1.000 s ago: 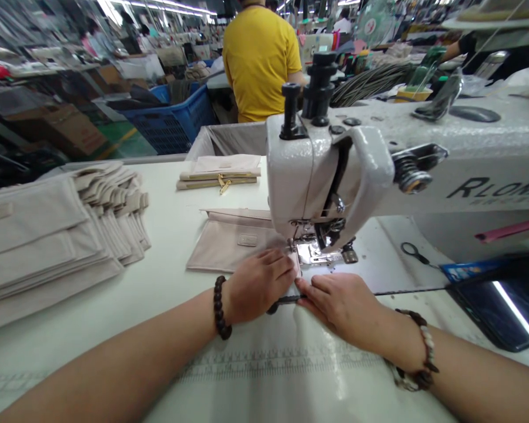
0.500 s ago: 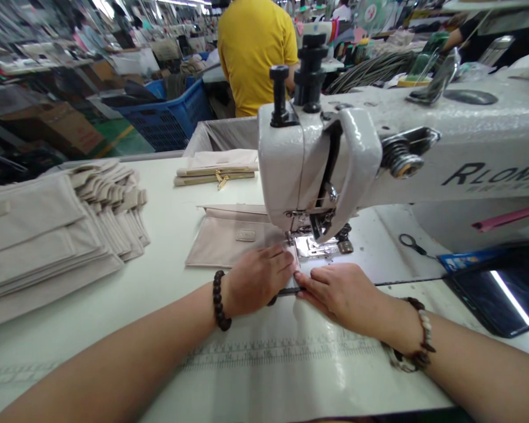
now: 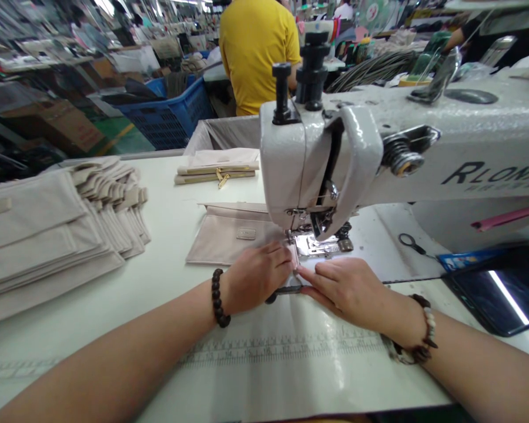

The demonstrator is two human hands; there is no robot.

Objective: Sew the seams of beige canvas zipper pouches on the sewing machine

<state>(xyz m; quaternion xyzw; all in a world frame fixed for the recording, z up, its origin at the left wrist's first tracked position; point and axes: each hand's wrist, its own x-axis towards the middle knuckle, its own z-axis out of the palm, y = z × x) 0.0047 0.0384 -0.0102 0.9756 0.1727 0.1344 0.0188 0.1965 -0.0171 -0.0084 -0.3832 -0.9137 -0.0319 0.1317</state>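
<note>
A beige fabric pouch piece [image 3: 218,238] with a small rectangular label lies flat, its right edge at the presser foot [image 3: 312,245] of the white sewing machine [image 3: 317,158]. My left hand [image 3: 260,273] rests on its lower right part, fingers bent and closed on the fabric beside the foot. Just in front of the foot, my right hand [image 3: 348,288] reaches in from the right. Its index finger is stretched to the fabric's edge, the thumb stands apart below it, and the other fingers are curled. The needle area is partly hidden by the machine head.
Stacked beige fabric pieces [image 3: 39,235] lie at the left. Behind the pouch piece are folded pieces with gold zippers [image 3: 216,175]. A dark tablet-like device [image 3: 502,288] and a small ring-handled tool [image 3: 409,242] lie right. A blue crate [image 3: 171,117] and a person in yellow [image 3: 260,53] are beyond.
My right hand's index fingertip has shifted slightly right and up, and its thumb stands farther from the fabric. My left hand stays on the pouch piece, nearly unmoved.
</note>
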